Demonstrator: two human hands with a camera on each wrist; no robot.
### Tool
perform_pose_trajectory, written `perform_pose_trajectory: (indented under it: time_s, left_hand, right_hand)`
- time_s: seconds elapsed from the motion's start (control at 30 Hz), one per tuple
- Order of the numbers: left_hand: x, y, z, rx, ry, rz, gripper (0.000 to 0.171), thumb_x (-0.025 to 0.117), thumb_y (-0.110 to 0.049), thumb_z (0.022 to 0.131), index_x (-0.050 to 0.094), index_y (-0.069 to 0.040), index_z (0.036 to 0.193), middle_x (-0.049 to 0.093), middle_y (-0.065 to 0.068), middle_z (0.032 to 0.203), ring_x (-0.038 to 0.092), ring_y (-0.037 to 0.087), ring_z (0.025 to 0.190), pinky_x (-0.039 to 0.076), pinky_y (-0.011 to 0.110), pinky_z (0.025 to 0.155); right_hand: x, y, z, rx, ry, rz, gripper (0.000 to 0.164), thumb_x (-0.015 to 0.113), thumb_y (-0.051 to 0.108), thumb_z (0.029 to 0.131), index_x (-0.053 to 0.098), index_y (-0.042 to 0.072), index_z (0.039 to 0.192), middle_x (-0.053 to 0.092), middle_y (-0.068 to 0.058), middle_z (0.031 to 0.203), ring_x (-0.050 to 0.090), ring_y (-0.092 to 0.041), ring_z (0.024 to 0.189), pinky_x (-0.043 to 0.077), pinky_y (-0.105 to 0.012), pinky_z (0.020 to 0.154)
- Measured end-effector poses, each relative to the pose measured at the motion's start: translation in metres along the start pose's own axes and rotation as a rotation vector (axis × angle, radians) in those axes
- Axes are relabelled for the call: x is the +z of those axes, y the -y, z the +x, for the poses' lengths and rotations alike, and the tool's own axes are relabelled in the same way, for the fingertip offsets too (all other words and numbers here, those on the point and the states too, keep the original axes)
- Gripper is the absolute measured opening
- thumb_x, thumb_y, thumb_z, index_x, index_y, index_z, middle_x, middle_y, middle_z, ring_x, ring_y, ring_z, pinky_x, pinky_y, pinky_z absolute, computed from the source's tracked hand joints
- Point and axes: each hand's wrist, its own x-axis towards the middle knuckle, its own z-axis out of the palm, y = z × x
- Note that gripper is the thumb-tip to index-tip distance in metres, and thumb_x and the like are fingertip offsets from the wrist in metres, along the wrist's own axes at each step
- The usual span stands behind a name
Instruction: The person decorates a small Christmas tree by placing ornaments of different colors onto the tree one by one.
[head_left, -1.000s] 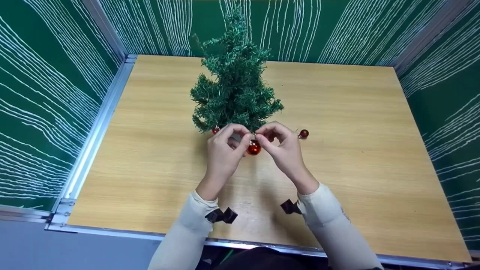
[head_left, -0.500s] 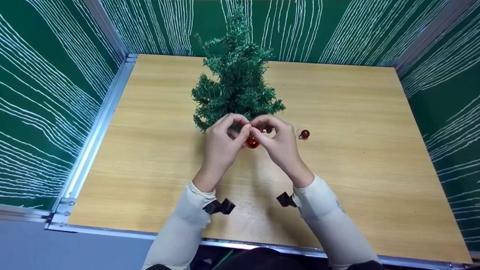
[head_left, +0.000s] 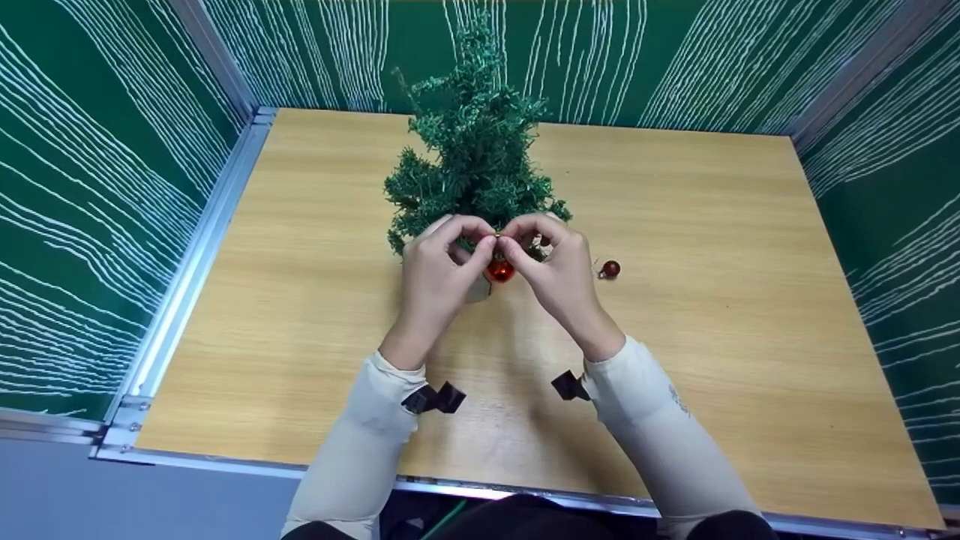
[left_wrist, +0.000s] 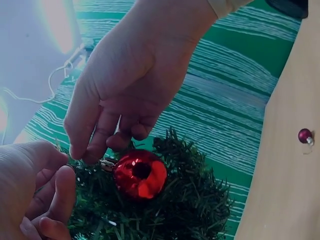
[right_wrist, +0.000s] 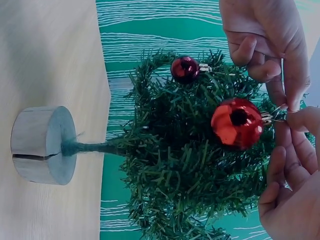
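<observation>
A shiny red Christmas bauble [head_left: 500, 270] hangs by its metal cap and thin loop just below both hands, in front of the small green artificial Christmas tree [head_left: 476, 150]. My left hand [head_left: 442, 266] pinches the loop between thumb and index finger. Opposite it, my right hand [head_left: 551, 262] pinches the same loop, fingertips nearly touching the left ones. The right wrist view shows the bauble [right_wrist: 237, 123] close against the branches, with the left hand [right_wrist: 272, 50] above and the right hand [right_wrist: 295, 175] below. A smaller dark red bauble [right_wrist: 185, 69] hangs on the tree.
Another small dark red bauble [head_left: 610, 269] lies on the wooden table [head_left: 675, 337], right of the hands. The tree stands on a round wooden base [right_wrist: 35, 145]. Green panels with white streaks [head_left: 885, 187] enclose the table's back and sides.
Both hands have moved forward and slightly left, carrying the red bauble towards the tree. Their fingertips have drawn closer together. The wooden base now shows beneath them.
</observation>
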Motion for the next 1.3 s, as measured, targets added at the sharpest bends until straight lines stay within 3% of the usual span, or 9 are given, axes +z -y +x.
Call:
perform_pose_trajectory:
  time_s: [0.13,0.37,0.57,1.0,1.17,1.3]
  left_hand:
    - [0.001,0.002,0.003,0.006,-0.016,0.025,0.006,0.071,-0.014,0.089,0.072,-0.008,0.090,0.068,0.001,0.085,0.060,0.006,0.063,0.052,0.019,0.058]
    - [-0.001,0.002,0.008,0.030,-0.042,0.122,0.006,0.069,-0.015,0.089,0.072,-0.010,0.089,0.066,-0.001,0.083,0.053,0.007,0.059,0.046,0.020,0.055]
    - [-0.001,0.005,0.008,0.022,-0.032,0.162,0.008,0.068,-0.015,0.089,0.072,-0.009,0.091,0.065,-0.001,0.084,0.051,0.008,0.058,0.044,0.020,0.054]
    - [0.003,0.009,-0.001,0.042,-0.054,0.336,0.007,0.067,-0.019,0.089,0.072,-0.015,0.091,0.067,-0.003,0.086,0.050,0.009,0.056,0.042,0.027,0.052]
    - [0.002,0.010,-0.005,0.054,-0.051,0.331,0.007,0.067,-0.018,0.090,0.072,-0.015,0.091,0.067,-0.003,0.085,0.052,0.010,0.058,0.042,0.025,0.052]
    - [0.001,0.011,-0.007,0.058,-0.050,0.301,0.006,0.067,-0.017,0.090,0.072,-0.014,0.092,0.067,-0.003,0.085,0.052,0.010,0.058,0.042,0.022,0.052]
  right_hand:
    - [0.001,0.000,0.003,0.004,-0.009,-0.011,0.002,0.071,0.007,0.089,0.070,0.005,0.088,0.067,-0.006,0.084,0.054,-0.013,0.074,0.044,-0.026,0.067]
    - [0.004,0.001,0.008,-0.048,-0.038,-0.018,0.007,0.068,0.001,0.088,0.069,0.008,0.086,0.066,-0.004,0.082,0.057,-0.012,0.071,0.049,-0.034,0.066]
    - [0.007,-0.002,0.009,-0.065,-0.054,-0.038,0.006,0.068,0.001,0.087,0.070,0.007,0.086,0.067,-0.005,0.083,0.058,-0.012,0.074,0.050,-0.026,0.069]
    - [0.008,-0.018,0.001,-0.179,-0.091,-0.194,0.006,0.070,0.005,0.083,0.073,0.008,0.086,0.071,-0.003,0.083,0.057,-0.019,0.081,0.034,-0.035,0.086]
    - [0.007,-0.020,-0.002,-0.214,-0.089,-0.202,0.006,0.071,0.005,0.083,0.073,0.010,0.086,0.072,-0.001,0.083,0.058,-0.026,0.081,0.031,-0.038,0.085]
    - [0.005,-0.021,-0.004,-0.225,-0.081,-0.200,0.005,0.072,0.006,0.083,0.073,0.011,0.086,0.072,-0.001,0.083,0.059,-0.021,0.082,0.031,-0.038,0.086]
